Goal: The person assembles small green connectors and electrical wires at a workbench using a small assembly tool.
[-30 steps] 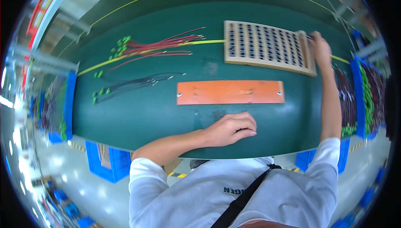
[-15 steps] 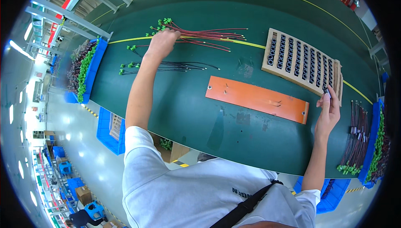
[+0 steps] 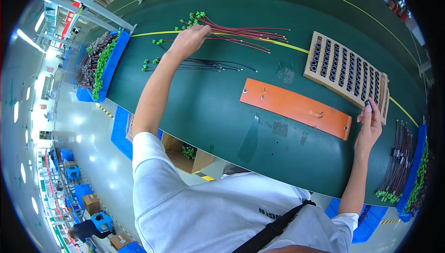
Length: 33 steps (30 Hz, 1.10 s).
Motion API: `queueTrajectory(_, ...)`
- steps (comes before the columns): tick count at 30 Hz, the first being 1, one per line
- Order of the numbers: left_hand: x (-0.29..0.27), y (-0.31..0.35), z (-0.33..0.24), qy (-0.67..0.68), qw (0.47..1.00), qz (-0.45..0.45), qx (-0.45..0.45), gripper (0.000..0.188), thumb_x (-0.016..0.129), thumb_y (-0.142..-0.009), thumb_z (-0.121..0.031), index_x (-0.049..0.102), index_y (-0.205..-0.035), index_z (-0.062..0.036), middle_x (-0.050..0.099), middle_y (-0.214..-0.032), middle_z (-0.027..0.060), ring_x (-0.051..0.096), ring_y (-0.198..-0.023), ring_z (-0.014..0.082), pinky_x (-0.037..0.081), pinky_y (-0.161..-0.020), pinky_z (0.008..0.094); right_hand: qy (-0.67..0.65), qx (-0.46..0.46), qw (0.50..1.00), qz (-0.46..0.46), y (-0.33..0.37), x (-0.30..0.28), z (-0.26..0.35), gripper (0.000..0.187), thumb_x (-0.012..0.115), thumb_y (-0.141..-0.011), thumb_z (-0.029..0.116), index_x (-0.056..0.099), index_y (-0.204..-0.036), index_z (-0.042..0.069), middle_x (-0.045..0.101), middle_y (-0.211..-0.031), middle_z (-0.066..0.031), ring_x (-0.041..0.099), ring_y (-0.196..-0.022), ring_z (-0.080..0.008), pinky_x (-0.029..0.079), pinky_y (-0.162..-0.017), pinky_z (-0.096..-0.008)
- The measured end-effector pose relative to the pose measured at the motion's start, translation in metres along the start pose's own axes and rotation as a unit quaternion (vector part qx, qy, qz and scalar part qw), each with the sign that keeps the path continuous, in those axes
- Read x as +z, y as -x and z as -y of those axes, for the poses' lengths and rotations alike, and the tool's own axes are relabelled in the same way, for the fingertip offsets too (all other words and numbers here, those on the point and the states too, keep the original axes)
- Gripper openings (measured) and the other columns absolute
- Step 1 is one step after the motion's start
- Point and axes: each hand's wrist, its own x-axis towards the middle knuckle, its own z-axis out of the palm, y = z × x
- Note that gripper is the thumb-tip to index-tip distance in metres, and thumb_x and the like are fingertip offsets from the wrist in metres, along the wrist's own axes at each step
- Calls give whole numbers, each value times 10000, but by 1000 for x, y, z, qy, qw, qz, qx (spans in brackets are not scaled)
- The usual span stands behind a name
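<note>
Red wires (image 3: 241, 32) are lying at the frame's upper centre, the left hand (image 3: 190, 42) covering some, its grip being hidden. At right, the right hand (image 3: 368, 131) is pinching a black piece (image 3: 368, 103) by the tray (image 3: 384, 93).

Small dark cylinder (image 3: 368, 103): pinched at the tip of the right grip (image 3: 368, 127), off the tabletop (image 3: 208, 109). Red wires (image 3: 241, 32): loose fanned bundle, green connectors (image 3: 199, 15) left, pale tips right; left grip (image 3: 190, 41) at connector end, contact unclear from here.
</note>
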Motion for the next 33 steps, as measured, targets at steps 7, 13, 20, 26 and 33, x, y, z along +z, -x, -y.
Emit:
queueTrajectory(7,14,-15,1,12,999,44,3,224,639,-862,-33,622,-1085,-40,684,-951,151,677,-925,361,554,-811,478,-6,4,1000,9,5,5,2,336,598,-1055,190,632,-1336,8,601,-909,-7,517,-761,-70,439,-693,-216)
queueTrajectory(13,-32,10,8,112,980,155,-63,156,666,-838,-40,763,-958,-20,720,-972,144,690,-920,347,558,-814,441,6,10,1000,5,2,0,0,335,597,-1055,188,632,-1337,10,583,-887,4,509,-750,-69,426,-684,-207)
queueTrajectory(20,-30,35,-5,132,969,198,-60,221,750,-810,-44,744,-1028,-6,687,-934,141,672,-897,336,541,-792,420,12,20,999,27,4,4,-5,334,593,-1056,186,631,-1339,14,586,-891,2,502,-745,-71,419,-684,-208)
queueTrajectory(26,-31,45,-3,111,968,211,-82,162,753,-805,-51,734,-961,-11,698,-974,137,674,-940,344,539,-805,435,14,14,999,33,4,3,-3,336,595,-1054,192,633,-1341,21,585,-884,-1,500,-745,-75,418,-688,-209)
queueTrajectory(33,-50,49,-5,190,953,167,-166,156,729,-849,-60,727,-992,0,728,-906,148,685,-844,337,544,-767,417,14,16,999,36,4,4,-4,341,592,-1055,191,629,-1349,22,592,-886,-1,503,-746,-73,417,-689,-208)
